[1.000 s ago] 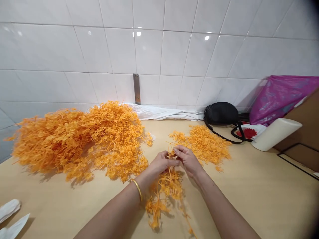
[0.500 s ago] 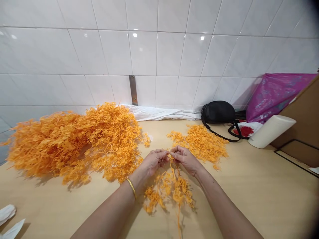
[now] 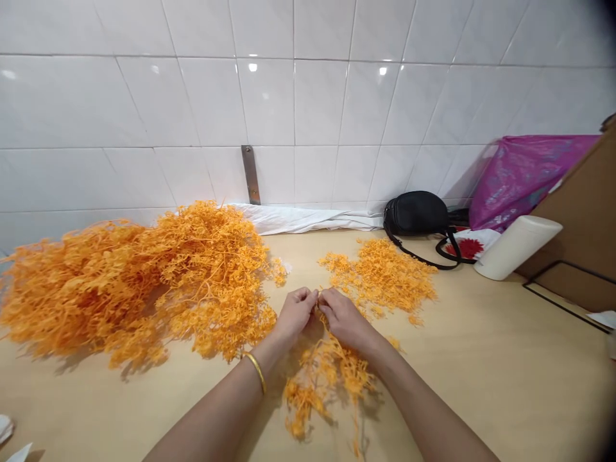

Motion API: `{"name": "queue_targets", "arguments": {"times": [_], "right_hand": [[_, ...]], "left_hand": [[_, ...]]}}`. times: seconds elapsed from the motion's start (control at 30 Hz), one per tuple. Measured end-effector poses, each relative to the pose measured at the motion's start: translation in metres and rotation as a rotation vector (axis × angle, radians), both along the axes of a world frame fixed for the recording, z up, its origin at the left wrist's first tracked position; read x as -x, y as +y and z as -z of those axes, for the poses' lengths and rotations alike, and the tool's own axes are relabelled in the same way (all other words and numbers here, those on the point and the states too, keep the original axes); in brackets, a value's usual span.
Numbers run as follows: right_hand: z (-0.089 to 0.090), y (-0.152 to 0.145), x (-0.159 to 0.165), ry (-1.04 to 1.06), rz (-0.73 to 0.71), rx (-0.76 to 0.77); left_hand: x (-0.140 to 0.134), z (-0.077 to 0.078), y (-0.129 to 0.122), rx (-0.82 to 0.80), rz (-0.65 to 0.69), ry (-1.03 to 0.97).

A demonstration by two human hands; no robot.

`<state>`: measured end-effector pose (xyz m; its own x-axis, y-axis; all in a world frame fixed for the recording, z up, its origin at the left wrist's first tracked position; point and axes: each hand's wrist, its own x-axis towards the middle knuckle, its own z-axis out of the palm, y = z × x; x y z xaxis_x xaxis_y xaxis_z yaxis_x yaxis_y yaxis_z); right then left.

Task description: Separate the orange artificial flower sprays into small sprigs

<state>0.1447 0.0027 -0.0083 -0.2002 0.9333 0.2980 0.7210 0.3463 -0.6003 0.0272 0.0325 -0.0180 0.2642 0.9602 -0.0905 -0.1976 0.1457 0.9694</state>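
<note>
My left hand [image 3: 297, 312] and my right hand [image 3: 344, 316] meet over the table, fingertips pinched close together. Between them they grip the upper end of an orange sprig [image 3: 332, 372], whose stems and small frilly clusters droop toward me. The fingers cover the exact spot they hold. A gold bangle [image 3: 256, 373] circles my left wrist. To the left lies a big heap of orange sprigs [image 3: 206, 276]. Just beyond my right hand is a smaller pile of loose orange pieces [image 3: 389, 276].
Along the tiled wall lies a white cloth [image 3: 308, 219]. At the right stand a black bag [image 3: 418, 213] with a strap, a tilted cream bottle [image 3: 517, 247], a purple plastic bag [image 3: 524, 173], a cardboard box [image 3: 577, 218] and a black wire frame [image 3: 568, 298]. White scraps [image 3: 6, 428] lie at lower left.
My right hand has turned, its fingers curling more closely against the left fingertips. The hanging sprig has shifted slightly down and right. The whole view has moved a little.
</note>
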Motion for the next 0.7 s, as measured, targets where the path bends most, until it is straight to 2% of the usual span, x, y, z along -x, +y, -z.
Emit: {"name": "queue_targets", "arguments": {"times": [0.07,0.13,0.23,0.33,0.47,0.57,0.67,0.7], "right_hand": [[0.002,0.000,0.003,-0.074,0.046,0.009],[0.002,0.002,0.006,-0.147,0.138,0.012],[-0.002,0.004,0.009,-0.232,0.264,0.015],[-0.006,0.004,0.014,-0.310,0.320,0.004],[-0.009,0.003,0.026,-0.464,0.431,-0.102],[-0.011,0.006,0.027,-0.540,0.461,-0.164],[-0.015,0.010,0.005,-0.579,0.551,-0.085],[-0.016,0.012,-0.006,-0.577,0.608,-0.003]], "left_hand": [[-0.001,0.002,0.000,-0.086,-0.092,-0.016],[0.000,0.001,0.000,-0.076,-0.145,-0.130],[0.002,-0.003,-0.001,0.104,-0.110,-0.338],[0.002,-0.007,0.000,0.265,-0.047,-0.445],[-0.004,-0.013,0.004,0.330,-0.020,-0.483],[-0.008,-0.018,0.003,0.362,-0.024,-0.508],[-0.006,-0.022,-0.002,0.383,-0.031,-0.523],[-0.004,-0.023,-0.003,0.383,-0.028,-0.524]]}}
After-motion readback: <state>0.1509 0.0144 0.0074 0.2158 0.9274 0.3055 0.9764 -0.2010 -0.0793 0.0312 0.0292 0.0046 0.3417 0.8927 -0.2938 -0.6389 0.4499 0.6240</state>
